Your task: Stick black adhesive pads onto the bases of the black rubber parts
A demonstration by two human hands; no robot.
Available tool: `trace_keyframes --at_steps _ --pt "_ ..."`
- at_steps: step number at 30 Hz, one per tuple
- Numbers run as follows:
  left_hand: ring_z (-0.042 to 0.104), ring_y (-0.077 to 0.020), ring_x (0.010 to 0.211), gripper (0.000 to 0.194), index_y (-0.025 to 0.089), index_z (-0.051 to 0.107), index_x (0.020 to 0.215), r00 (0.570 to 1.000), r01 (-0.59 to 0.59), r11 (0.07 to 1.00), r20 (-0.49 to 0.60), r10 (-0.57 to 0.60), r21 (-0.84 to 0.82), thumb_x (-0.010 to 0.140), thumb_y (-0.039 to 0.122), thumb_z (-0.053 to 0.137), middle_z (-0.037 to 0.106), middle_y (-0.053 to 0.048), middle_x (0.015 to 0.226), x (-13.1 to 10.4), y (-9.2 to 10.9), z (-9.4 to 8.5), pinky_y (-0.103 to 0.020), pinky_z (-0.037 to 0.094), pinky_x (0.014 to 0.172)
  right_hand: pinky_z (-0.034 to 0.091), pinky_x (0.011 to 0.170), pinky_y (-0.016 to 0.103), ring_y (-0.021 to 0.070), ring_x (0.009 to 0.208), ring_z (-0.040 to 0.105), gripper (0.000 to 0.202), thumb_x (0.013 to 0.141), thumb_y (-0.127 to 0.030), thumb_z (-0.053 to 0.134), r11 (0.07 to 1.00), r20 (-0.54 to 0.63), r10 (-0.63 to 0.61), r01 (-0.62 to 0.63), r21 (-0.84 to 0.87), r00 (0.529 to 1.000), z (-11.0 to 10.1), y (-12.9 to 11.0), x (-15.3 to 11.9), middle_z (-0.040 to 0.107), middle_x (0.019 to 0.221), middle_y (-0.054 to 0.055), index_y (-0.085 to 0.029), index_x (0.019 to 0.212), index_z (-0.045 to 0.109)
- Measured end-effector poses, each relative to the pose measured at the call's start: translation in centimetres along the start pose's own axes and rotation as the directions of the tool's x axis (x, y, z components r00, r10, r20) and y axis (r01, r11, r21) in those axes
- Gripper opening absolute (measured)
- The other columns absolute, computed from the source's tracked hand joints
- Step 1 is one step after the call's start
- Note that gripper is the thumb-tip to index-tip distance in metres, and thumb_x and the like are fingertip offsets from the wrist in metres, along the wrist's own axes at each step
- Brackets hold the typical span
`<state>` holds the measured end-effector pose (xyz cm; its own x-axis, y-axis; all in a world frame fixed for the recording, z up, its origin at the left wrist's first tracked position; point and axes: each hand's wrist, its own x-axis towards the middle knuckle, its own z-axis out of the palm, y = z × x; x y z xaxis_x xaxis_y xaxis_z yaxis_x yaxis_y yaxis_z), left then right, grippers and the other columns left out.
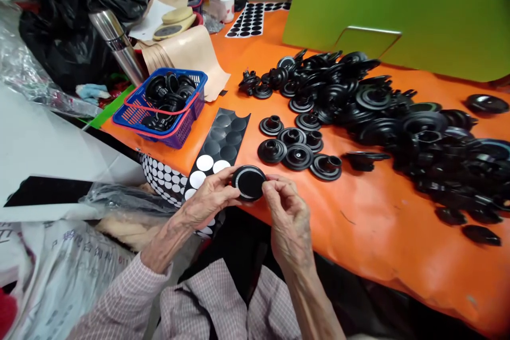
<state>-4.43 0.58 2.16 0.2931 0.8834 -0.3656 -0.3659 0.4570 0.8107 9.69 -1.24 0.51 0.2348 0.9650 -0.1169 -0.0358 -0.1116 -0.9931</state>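
Black disc (252,183): between your hands, face up, rim-held, probably to leave its face uncovered.
Left hand (209,196): fingers clamped on that rim.
Right hand (290,218): fingertips together at the opposite edge; grip unclear.
Sticker sheet (217,150): just beyond your left fingers, seemingly for reach.
Stemmed discs (272,151): beyond your fingers, mostly stems up, likely for stability.

Pale pinkish shirt with fine white check, its sleeve (119,287) ending in a cuff.

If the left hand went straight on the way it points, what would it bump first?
The left hand would first push the black disc it holds; beyond that, probably the right hand or the nearest stemmed discs, though depth is unclear.
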Motion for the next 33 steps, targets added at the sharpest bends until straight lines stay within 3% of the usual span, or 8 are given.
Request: trace_keyframes --at_steps 12,17,23,30,33 --pt "0.065 -0.0219 0.099 0.039 0.020 0.069 0.111 1.000 -0.015 0.999 0.000 0.015 0.034 0.073 0.015 0.067 0.066 -0.007 0.113 0.2 -0.7 -0.5 -0.035 0.056 0.083 0.048 0.079 0.032 0.0176 0.089 0.056 0.024 0.083 -0.042 0.059 0.998 -0.026 -0.039 0.037 -0.058 0.999 0.3 0.5 -0.1 0.055 0.098 0.006 -0.019 0.075 0.060" --pt "0.065 -0.0220 0.098 0.035 0.019 0.068 0.111 1.000 -0.024 0.999 -0.001 0.024 0.032 0.075 0.019 0.069 0.066 -0.007 0.112 0.3 -1.0 -0.6 -0.036 0.057 0.083 0.049 0.077 0.033 0.0170 0.084 0.056 0.020 0.085 -0.037 0.056 0.985 -0.086 -0.125 0.113 -0.130 0.988 0.7 1.0 -0.2 0.055 0.092 0.005 -0.019 0.074 0.057" --pt "0.065 -0.0229 0.099 0.039 0.016 0.064 0.109 0.995 -0.019 1.000 -0.094 0.021 0.017 0.073 0.027 0.076 0.067 -0.009 0.108 0.3 -1.3 -0.5 -0.036 0.058 0.081 0.051 0.071 0.033 0.0183 0.087 0.056 0.020 0.087 -0.038 0.053 0.966 -0.096 -0.204 0.185 -0.180 0.974 1.4 1.5 -0.5 0.054 0.096 0.006 -0.021 0.076 0.053" --pt "0.065 -0.0215 0.098 0.038 0.017 0.063 0.107 0.988 -0.060 0.998 -0.140 0.065 0.034 0.072 0.027 0.076 0.067 -0.007 0.105 0.2 -1.4 -0.7 -0.034 0.058 0.079 0.049 0.077 0.037 0.0199 0.091 0.056 0.013 0.091 -0.026 0.049 0.844 -0.051 -0.414 0.362 -0.395 0.909 1.8 2.2 -0.4 0.055 0.089 0.006 -0.023 0.078 0.049" --pt "0.066 -0.0212 0.096 0.040 0.017 0.063 0.106 0.982 -0.061 0.998 -0.176 0.066 0.031 0.071 0.028 0.077 0.067 -0.006 0.105 0.0 -1.5 -0.9 -0.034 0.058 0.079 0.049 0.077 0.037 0.0200 0.090 0.056 0.013 0.091 -0.026 0.048 0.827 -0.039 -0.428 0.374 -0.419 0.903 2.2 2.5 -0.4 0.054 0.090 0.006 -0.023 0.078 0.049"
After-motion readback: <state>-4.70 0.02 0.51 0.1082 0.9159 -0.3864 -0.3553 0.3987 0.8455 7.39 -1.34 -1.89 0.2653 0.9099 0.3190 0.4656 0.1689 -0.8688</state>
